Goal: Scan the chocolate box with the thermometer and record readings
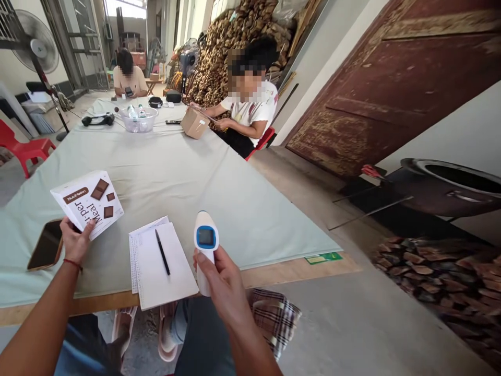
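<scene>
My left hand (77,241) is closed on the lower edge of a white box (88,201) printed with chocolate pieces and the word "Meal"; the box is tilted above the tabletop. Wrapped round the handle of a white infrared thermometer (206,222) is my right hand (221,279), with the blue-framed screen facing me. Between the two hands lie sheets of paper (178,277), and a black pen (163,251) rests on the top sheet. Beside my left hand a phone (45,245) lies flat with a dark screen.
A pale green cloth covers the table (164,167). Farther back stand a clear plastic bowl (138,122) with bottles, and black headphones (97,120). A person at the right side holds a cardboard box (194,122); another sits at the far end. A red chair (23,143) stands at the left.
</scene>
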Available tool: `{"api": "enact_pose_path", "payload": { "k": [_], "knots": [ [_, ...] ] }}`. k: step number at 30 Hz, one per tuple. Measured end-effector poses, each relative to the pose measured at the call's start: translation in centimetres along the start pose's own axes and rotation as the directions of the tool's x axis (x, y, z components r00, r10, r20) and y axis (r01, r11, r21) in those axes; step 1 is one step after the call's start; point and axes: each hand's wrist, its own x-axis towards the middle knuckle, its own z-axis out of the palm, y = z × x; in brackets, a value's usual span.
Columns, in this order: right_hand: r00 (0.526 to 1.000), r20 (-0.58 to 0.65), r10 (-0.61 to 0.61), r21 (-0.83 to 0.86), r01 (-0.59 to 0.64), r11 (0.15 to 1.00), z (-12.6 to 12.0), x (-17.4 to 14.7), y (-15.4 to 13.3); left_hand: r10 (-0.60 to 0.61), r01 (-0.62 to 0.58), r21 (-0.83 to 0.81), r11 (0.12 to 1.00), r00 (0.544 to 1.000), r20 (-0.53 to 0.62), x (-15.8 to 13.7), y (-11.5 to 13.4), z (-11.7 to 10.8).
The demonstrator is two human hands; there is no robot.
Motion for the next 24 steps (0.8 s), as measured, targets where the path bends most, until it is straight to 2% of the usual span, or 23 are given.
{"api": "enact_pose_path", "payload": {
  "k": [3,6,9,10,12,14,15,16,17,18,19,21,22,23,24],
  "knots": [
    [1.0,-0.01,-0.008,-0.019,0.008,1.0,-0.5,0.1,0.3,0.016,-0.016,-0.017,1.0,1.0,0.018,1.9,-0.7,1.2],
    [0.998,-0.033,-0.049,-0.086,0.046,0.995,-1.2,1.2,1.6,0.039,-0.035,-0.044,0.998,0.995,0.091,3.0,-1.3,1.9],
    [0.989,-0.026,-0.147,-0.332,0.13,0.934,-1.8,3.7,4.2,0.001,0.003,-0.022,1.0,0.987,0.159,3.1,-2.3,2.1],
    [0.988,-0.005,-0.154,-0.461,0.134,0.877,-1.9,4.7,5.3,-0.02,0.018,0.011,1.0,0.992,0.128,2.9,-2.7,2.2],
    [0.991,0.038,-0.127,-0.696,0.117,0.708,-1.8,6.7,7.2,-0.054,0.06,0.098,0.993,0.997,-0.064,1.8,-3.5,2.4],
    [0.992,0.071,-0.109,-0.84,0.118,0.529,-1.4,8.3,8.7,-0.059,0.107,0.16,0.981,0.959,-0.277,0.1,-4.3,2.8],
    [0.99,0.086,-0.11,-0.884,0.127,0.45,-1.1,9.0,9.2,-0.053,0.103,0.162,0.981,0.958,-0.283,-1.0,-4.5,3.0],
    [0.988,0.099,-0.116,-0.914,0.136,0.381,-0.9,9.6,9.6,-0.037,0.071,0.163,0.984,0.978,-0.205,-2.0,-4.6,3.3],
    [0.986,0.109,-0.124,-0.935,0.144,0.324,-0.7,10.1,9.8,-0.006,0.019,0.169,0.985,0.997,-0.08,-3.0,-4.5,3.5],
    [0.985,0.114,-0.128,-0.949,0.145,0.278,-0.6,10.5,9.9,0.045,-0.059,0.174,0.983,0.996,0.082,-3.9,-4.3,3.6],
    [0.985,0.114,-0.126,-0.959,0.143,0.245,-0.5,10.9,10.0,0.113,-0.164,0.18,0.97,0.958,0.264,-4.7,-3.9,3.7],
    [0.988,0.108,-0.109,-0.971,0.128,0.203,-0.6,11.3,10.0,0.23,-0.377,0.164,0.911,0.797,0.559,-5.7,-3.1,3.7],
    [0.989,0.103,-0.11,-0.974,0.123,0.193,-0.7,11.4,9.9,0.258,-0.46,0.158,0.874,0.713,0.652,-6.0,-2.7,3.7],
    [0.987,0.096,-0.133,-0.974,0.12,0.193,-0.7,11.3,10.0,0.267,-0.522,0.161,0.837,0.648,0.713,-6.2,-2.3,3.7],
    [0.98,0.091,-0.176,-0.97,0.127,0.205,-0.7,11.1,10.0,0.263,-0.565,0.175,0.806,0.607,0.75,-6.4,-2.0,3.6]
  ]
}}
